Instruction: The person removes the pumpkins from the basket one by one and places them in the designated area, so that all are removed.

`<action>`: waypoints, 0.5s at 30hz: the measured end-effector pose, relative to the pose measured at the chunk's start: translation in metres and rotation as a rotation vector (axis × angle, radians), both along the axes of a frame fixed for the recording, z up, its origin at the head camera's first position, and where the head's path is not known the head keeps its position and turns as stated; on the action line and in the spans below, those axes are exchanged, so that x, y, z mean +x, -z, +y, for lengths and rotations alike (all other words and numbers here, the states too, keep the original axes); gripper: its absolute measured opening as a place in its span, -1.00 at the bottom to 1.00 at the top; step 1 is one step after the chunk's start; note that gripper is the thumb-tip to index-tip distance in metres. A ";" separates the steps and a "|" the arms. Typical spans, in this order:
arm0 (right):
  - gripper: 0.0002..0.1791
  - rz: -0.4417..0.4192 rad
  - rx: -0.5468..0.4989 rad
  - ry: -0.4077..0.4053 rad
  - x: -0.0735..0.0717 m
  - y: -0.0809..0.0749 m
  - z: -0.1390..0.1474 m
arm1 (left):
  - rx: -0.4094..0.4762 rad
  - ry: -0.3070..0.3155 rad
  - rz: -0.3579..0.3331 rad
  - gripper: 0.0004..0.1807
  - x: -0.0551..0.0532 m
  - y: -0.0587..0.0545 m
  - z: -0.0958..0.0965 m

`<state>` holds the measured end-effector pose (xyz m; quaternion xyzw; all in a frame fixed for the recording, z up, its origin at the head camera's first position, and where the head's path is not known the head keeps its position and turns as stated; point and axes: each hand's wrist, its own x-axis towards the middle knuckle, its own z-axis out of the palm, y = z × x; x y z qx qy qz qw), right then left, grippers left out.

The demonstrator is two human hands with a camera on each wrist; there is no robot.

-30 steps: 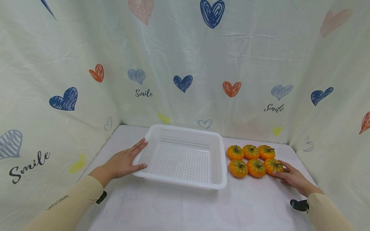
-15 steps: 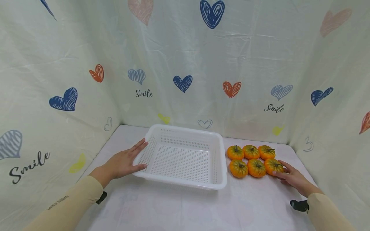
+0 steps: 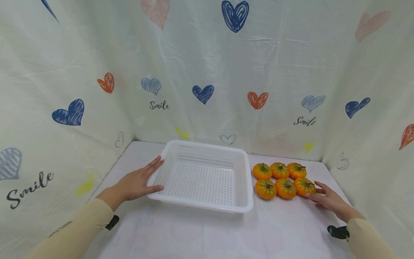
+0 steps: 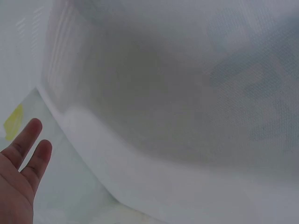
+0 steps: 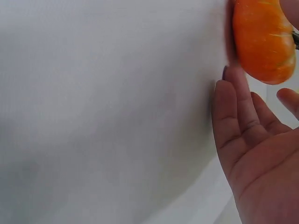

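My left hand (image 3: 137, 183) is at the left rim of a white plastic basket (image 3: 200, 204), with fingers and thumb spread over its edge. No pumpkin lies inside the perforated basket. In the left wrist view, two straight fingers of the left hand (image 4: 16, 182) show; the rest is cut off. Several small orange pumpkins stand right of the basket in two rows. Beside the front right pumpkin (image 3: 305, 186) is my right hand (image 3: 331, 199), fingers extended around its right side. The right wrist view has that pumpkin (image 5: 264, 39) just beyond the fingertips of the loosely extended right hand (image 5: 261, 154).
A pale cloth covers the table (image 3: 194, 233). Light curtains (image 3: 278, 61) printed with hearts enclose its back and sides. The front left pumpkin (image 3: 266, 189) stands close to the basket's right wall. The other pumpkins crowd against each other.
My right hand has shifted slightly right, loosening from the front right pumpkin's side. The head view has turned a little. The left hand, basket and pumpkins stay put.
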<state>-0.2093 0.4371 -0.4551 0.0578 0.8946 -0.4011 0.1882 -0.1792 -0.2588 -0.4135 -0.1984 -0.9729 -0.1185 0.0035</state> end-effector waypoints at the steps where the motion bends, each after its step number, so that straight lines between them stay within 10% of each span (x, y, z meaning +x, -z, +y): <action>1: 0.11 0.018 0.008 -0.011 0.002 -0.002 0.002 | 0.011 -0.005 -0.009 0.03 0.000 0.000 0.000; 9: 0.03 0.215 0.178 -0.114 0.013 -0.050 0.006 | 0.101 -0.027 -0.041 0.04 -0.002 -0.011 0.000; 15: 0.02 0.417 0.342 -0.203 0.008 -0.092 -0.014 | -0.016 -0.108 0.131 -0.05 -0.006 -0.029 -0.025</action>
